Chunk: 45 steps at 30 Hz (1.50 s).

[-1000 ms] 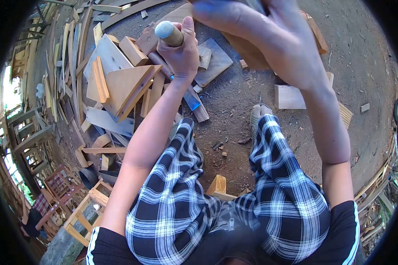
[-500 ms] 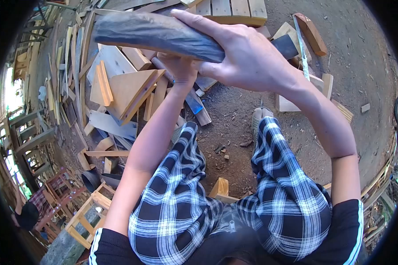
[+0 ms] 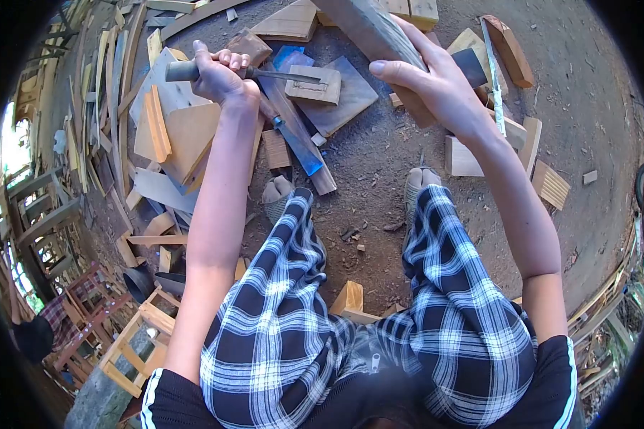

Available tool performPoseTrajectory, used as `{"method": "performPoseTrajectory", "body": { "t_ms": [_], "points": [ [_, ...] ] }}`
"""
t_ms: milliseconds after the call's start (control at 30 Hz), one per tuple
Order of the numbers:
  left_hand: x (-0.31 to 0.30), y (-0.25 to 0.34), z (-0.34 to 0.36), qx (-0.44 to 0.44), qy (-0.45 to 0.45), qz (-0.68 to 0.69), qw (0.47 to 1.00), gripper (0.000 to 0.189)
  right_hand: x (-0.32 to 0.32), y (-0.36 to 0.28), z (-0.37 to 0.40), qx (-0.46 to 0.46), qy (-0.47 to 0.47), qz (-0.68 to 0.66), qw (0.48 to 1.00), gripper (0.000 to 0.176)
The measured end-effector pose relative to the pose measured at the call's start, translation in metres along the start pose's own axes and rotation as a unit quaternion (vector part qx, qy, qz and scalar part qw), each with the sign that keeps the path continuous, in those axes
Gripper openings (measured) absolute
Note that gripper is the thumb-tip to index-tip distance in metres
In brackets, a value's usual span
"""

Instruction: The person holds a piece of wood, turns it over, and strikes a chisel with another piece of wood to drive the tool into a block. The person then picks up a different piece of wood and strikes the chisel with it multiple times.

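Observation:
My left hand (image 3: 225, 77) is closed around the handle of a chisel (image 3: 283, 75), whose blade points right. Its tip lies over a small wooden block (image 3: 313, 84) with a narrow slot marked or cut in it. Under that block is a flat square board (image 3: 340, 96) on the ground. My right hand (image 3: 436, 82) grips a thick, rough grey piece of wood (image 3: 379, 36), held up at the top centre, its far end cut off by the frame's edge.
A saw (image 3: 492, 79) lies by a reddish wooden block (image 3: 506, 51) at the right. Wood offcuts and boards (image 3: 186, 136) are heaped at the left. A small wooden frame (image 3: 139, 343) stands lower left, and another person (image 3: 36, 332) is at the far left edge.
My left hand has moved left and out from behind the grey wood, showing the chisel. My right hand has shifted right, and the grey wood has swung to a steeper slant.

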<state>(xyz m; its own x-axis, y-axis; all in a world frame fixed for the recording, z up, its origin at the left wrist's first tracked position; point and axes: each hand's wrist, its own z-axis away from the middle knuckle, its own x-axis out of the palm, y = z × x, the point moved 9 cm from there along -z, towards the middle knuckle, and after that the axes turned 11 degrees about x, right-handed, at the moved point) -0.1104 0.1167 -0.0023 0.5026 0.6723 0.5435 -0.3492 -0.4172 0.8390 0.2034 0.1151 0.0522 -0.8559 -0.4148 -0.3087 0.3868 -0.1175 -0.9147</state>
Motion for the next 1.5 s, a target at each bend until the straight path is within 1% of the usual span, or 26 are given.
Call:
{"method": "performPoseTrajectory", "body": {
  "t_ms": [133, 200, 267, 333, 500, 567, 600, 667, 800, 867, 900, 933, 1000, 1067, 1100, 1133, 1167, 1200, 1233, 1267, 1300, 1333, 1367, 1400, 1467, 1500],
  "points": [
    [0.020, 0.003, 0.016, 0.014, -0.032, -0.017, 0.999, 0.039, 0.000, 0.007, 0.002, 0.013, 0.003, -0.010, 1.000, 0.091],
    [0.034, 0.010, 0.027, 0.062, -0.064, -0.046, 0.995, 0.039, 0.002, 0.008, 0.003, 0.020, -0.008, -0.015, 1.000, 0.092],
    [0.037, 0.005, 0.030, 0.059, -0.080, -0.042, 0.994, 0.038, 0.003, 0.009, 0.002, 0.014, -0.005, -0.016, 1.000, 0.092],
    [0.044, 0.006, 0.035, 0.072, -0.116, -0.046, 0.990, 0.038, 0.004, 0.011, 0.001, 0.008, -0.002, -0.018, 1.000, 0.093],
    [0.050, 0.002, 0.040, 0.070, -0.130, -0.045, 0.988, 0.035, 0.004, 0.017, 0.004, 0.015, 0.002, -0.008, 1.000, 0.095],
    [0.050, 0.004, 0.042, 0.086, -0.126, -0.085, 0.985, 0.042, 0.005, 0.018, 0.005, 0.018, 0.001, -0.008, 1.000, 0.095],
    [0.049, 0.003, 0.041, 0.087, -0.125, -0.086, 0.985, 0.042, 0.005, 0.019, 0.004, 0.021, -0.001, -0.009, 1.000, 0.095],
    [0.052, 0.003, 0.042, 0.095, -0.141, -0.075, 0.983, 0.039, 0.006, 0.018, 0.004, 0.020, -0.006, -0.009, 1.000, 0.095],
    [0.056, 0.000, 0.048, 0.083, -0.151, -0.045, 0.984, 0.033, 0.007, 0.017, 0.003, 0.012, -0.007, -0.008, 1.000, 0.095],
    [0.066, -0.003, 0.057, 0.092, -0.188, -0.081, 0.974, 0.028, 0.006, 0.008, 0.003, 0.007, -0.008, -0.008, 1.000, 0.094],
    [0.070, 0.000, 0.066, 0.120, -0.191, -0.090, 0.970, 0.026, 0.005, 0.000, 0.003, 0.003, -0.010, -0.008, 1.000, 0.094],
    [0.070, -0.003, 0.070, 0.121, -0.191, -0.090, 0.970, 0.026, -0.001, -0.010, 0.002, 0.003, -0.010, -0.008, 1.000, 0.094],
    [0.075, -0.003, 0.079, 0.179, -0.237, -0.108, 0.949, 0.026, -0.008, -0.047, 0.006, 0.080, -0.097, -0.063, 0.990, 0.089],
    [0.076, -0.002, 0.090, 0.179, -0.235, -0.109, 0.949, 0.026, -0.014, -0.100, 0.023, 0.047, -0.114, -0.087, 0.988, 0.089],
    [0.076, -0.002, 0.093, 0.197, -0.244, -0.146, 0.938, 0.027, -0.022, -0.118, 0.026, 0.004, -0.071, -0.083, 0.994, 0.089],
    [0.077, -0.001, 0.095, 0.214, -0.252, -0.182, 0.926, 0.029, -0.022, -0.124, 0.025, -0.017, -0.049, -0.081, 0.995, 0.089],
    [0.073, -0.004, 0.097, 0.168, -0.247, -0.174, 0.938, 0.025, -0.023, -0.130, 0.025, -0.039, -0.026, -0.079, 0.996, 0.088],
    [0.073, 0.000, 0.100, 0.168, -0.249, -0.173, 0.938, 0.025, -0.020, -0.136, 0.023, -0.096, -0.024, -0.095, 0.991, 0.087],
    [0.077, 0.015, 0.105, 0.243, -0.257, -0.211, 0.911, 0.024, -0.021, -0.141, 0.024, -0.125, -0.022, -0.104, 0.986, 0.087],
    [0.078, 0.017, 0.107, 0.303, -0.272, -0.229, 0.884, 0.023, -0.022, -0.145, 0.026, -0.154, -0.020, -0.113, 0.981, 0.086],
    [0.079, 0.019, 0.110, 0.365, -0.281, -0.246, 0.853, 0.023, -0.010, -0.149, 0.029, -0.160, -0.067, 0.002, 0.985, 0.085],
    [0.078, 0.020, 0.113, 0.424, -0.285, -0.261, 0.819, 0.023, 0.001, -0.150, 0.033, -0.163, -0.112, 0.117, 0.973, 0.084],
    [0.062, -0.006, 0.098, 0.347, -0.302, -0.188, 0.868, 0.024, 0.006, -0.149, 0.035, -0.159, -0.132, 0.174, 0.963, 0.084],
    [0.063, -0.010, 0.096, 0.315, -0.317, -0.161, 0.880, 0.024, 0.012, -0.146, 0.037, -0.158, -0.153, 0.231, 0.948, 0.084],
    [0.063, -0.019, 0.093, 0.250, -0.340, -0.106, 0.900, 0.024, 0.011, -0.158, 0.037, -0.195, -0.103, 0.272, 0.937, 0.084],
    [0.061, -0.021, 0.091, 0.253, -0.317, -0.116, 0.907, 0.024, 0.009, -0.162, 0.036, -0.208, -0.087, 0.286, 0.932, 0.084]
  ]
}}
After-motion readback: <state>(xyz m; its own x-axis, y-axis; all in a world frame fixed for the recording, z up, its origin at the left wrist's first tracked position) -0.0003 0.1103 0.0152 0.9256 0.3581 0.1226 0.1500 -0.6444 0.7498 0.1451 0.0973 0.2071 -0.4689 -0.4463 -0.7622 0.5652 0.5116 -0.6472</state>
